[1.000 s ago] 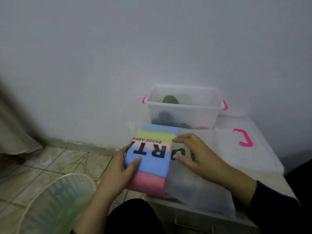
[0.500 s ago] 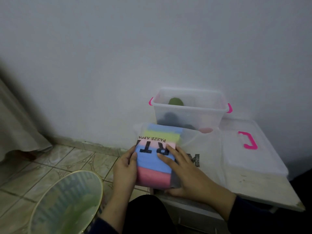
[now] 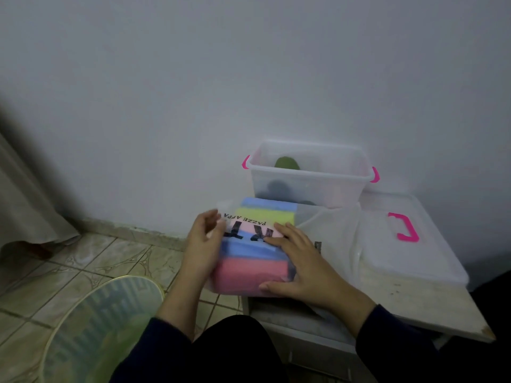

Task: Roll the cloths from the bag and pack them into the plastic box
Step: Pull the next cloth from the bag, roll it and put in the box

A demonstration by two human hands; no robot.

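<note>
Home room: tiled floor (image 3: 83, 261), curtain (image 3: 25, 205), plain wall (image 3: 249, 64).

So the plastic box (image 3: 309, 175) sits at the back of the table (image 3: 414, 302) against the wall, lid (image 3: 409, 244) right of the bag (image 3: 331, 239), cloths (image 3: 254, 252) inside the bag at the table's left edge.

Left hand (image 3: 203, 244) seemingly cupped, right hand (image 3: 302, 265) flat.

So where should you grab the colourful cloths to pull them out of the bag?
Probably by the stack's left end, coming from the left. The stack of cloths lies flat in the clear bag, and its left end sits at the bag's mouth, where the left hand is. The right hand rests flat on top, steadying it.
</note>
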